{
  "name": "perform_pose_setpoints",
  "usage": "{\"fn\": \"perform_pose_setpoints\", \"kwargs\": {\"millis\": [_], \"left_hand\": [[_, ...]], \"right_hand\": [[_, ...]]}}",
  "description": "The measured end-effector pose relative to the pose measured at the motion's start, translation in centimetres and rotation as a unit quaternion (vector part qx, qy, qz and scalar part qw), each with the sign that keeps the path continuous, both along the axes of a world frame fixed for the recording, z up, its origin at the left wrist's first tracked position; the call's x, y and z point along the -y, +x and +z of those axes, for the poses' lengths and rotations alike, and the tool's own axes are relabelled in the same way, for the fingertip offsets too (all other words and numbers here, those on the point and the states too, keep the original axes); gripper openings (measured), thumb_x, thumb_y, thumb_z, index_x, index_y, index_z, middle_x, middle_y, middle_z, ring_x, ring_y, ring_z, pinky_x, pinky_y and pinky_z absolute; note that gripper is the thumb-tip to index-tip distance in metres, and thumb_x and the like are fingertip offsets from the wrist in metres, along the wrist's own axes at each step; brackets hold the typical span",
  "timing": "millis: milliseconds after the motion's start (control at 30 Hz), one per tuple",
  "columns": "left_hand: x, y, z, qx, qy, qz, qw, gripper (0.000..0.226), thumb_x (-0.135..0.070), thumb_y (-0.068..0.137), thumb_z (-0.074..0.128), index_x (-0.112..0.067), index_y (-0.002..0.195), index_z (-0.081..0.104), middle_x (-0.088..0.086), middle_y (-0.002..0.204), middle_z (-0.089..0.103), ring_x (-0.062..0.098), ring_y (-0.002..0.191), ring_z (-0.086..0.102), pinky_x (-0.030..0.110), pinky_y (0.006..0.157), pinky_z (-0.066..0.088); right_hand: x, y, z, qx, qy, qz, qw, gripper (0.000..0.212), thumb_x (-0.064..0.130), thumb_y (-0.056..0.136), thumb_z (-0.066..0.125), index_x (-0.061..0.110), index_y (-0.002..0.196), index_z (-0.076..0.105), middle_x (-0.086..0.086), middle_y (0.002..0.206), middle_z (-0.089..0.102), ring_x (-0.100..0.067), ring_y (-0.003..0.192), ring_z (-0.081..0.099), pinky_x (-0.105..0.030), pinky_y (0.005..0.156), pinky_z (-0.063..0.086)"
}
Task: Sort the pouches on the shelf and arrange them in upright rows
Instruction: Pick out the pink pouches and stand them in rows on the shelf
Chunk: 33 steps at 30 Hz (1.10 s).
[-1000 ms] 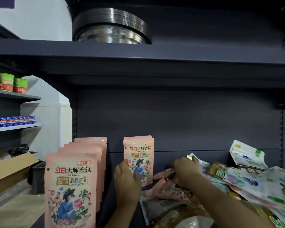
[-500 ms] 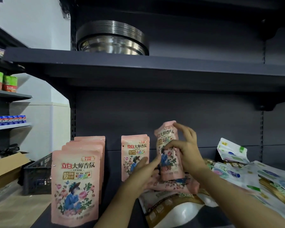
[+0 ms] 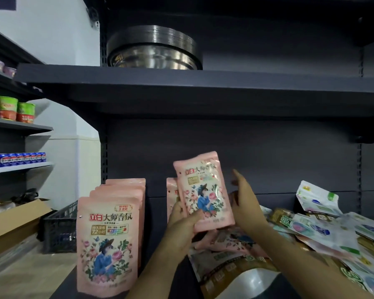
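Above the shelf, the left hand (image 3: 183, 223) now alone grips the pink floral "立白" pouch (image 3: 204, 192); the right hand (image 3: 244, 203) has let go, fingers open

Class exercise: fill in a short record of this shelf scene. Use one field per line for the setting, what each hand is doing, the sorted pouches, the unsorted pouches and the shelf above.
Setting: dark grey metal shop shelf
Left hand: grips the lower edge of a pink floral pouch, held up, slightly tilted
Right hand: open, fingers straight, beside the held pouch's right edge
Sorted: upright row of matching pink pouches at left; another upright pink pouch behind the held one
Unsorted: jumbled heap of white, gold and pink pouches at right
Shelf above: stacked steel basins
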State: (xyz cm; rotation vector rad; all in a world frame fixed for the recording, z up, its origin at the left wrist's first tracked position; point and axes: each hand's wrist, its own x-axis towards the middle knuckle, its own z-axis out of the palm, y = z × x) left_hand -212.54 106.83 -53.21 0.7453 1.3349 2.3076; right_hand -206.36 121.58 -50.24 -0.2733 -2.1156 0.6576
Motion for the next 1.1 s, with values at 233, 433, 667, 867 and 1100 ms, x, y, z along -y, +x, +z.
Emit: {"fn": "perform_pose_setpoints", "kwargs": {"millis": [233, 433, 667, 867, 1100], "left_hand": [[-0.5, -1.2, -1.2, -0.145, -0.028, 0.231, 0.962, 0.027, -0.002, 0.093, 0.049, -0.023, 0.108, 0.043, -0.003, 0.106, 0.062, 0.002, 0.088, 0.061, 0.016, 0.063, 0.053], [0.3, -2.6, -2.7, -0.189, -0.087, 0.251, 0.945, 0.031, 0.004, 0.092, 0.044, -0.020, 0.110, 0.038, -0.006, 0.100, 0.057, 0.000, 0.087, 0.057, 0.017, 0.068, 0.053], [1.3, -3.6, -4.0, -0.176, -0.132, 0.218, 0.951, 0.023, 0.000, 0.093, 0.046, -0.014, 0.110, 0.040, 0.000, 0.106, 0.060, 0.003, 0.088, 0.062, 0.013, 0.062, 0.054], [1.9, -3.3, -4.0, -0.174, -0.143, 0.197, 0.954, 0.028, -0.003, 0.094, 0.045, -0.020, 0.114, 0.037, -0.006, 0.104, 0.060, -0.002, 0.087, 0.061, 0.008, 0.057, 0.050], [1.9, -2.9, -4.2, -0.181, -0.155, 0.194, 0.952, 0.028, -0.006, 0.092, 0.052, -0.023, 0.111, 0.041, -0.009, 0.101, 0.061, -0.001, 0.086, 0.062, 0.013, 0.061, 0.052]], "right_hand": [[2.9, -2.8, -1.9, 0.158, -0.229, 0.049, 0.959, 0.028, 0.012, 0.095, 0.040, 0.012, 0.070, 0.052, -0.007, 0.076, 0.058, -0.020, 0.070, 0.054, -0.026, 0.062, 0.044], [4.2, -4.7, -2.9, 0.234, -0.194, 0.179, 0.936, 0.023, 0.008, 0.091, 0.044, 0.007, 0.110, 0.057, -0.014, 0.116, 0.064, -0.031, 0.107, 0.062, -0.043, 0.091, 0.054], [3.5, -4.2, -2.9, 0.409, -0.044, 0.122, 0.903, 0.054, 0.034, 0.095, 0.040, 0.010, 0.140, 0.019, -0.009, 0.144, 0.038, -0.025, 0.128, 0.041, -0.036, 0.109, 0.035], [3.4, -4.5, -3.5, 0.426, -0.023, 0.127, 0.896, 0.068, 0.043, 0.087, 0.045, 0.019, 0.142, 0.013, -0.006, 0.144, 0.041, -0.024, 0.128, 0.043, -0.042, 0.111, 0.034], [3.2, -2.3, -2.8, 0.425, 0.006, 0.141, 0.894, 0.045, 0.032, 0.098, 0.038, 0.014, 0.134, 0.020, -0.008, 0.141, 0.043, -0.021, 0.125, 0.045, -0.033, 0.104, 0.036]]}}
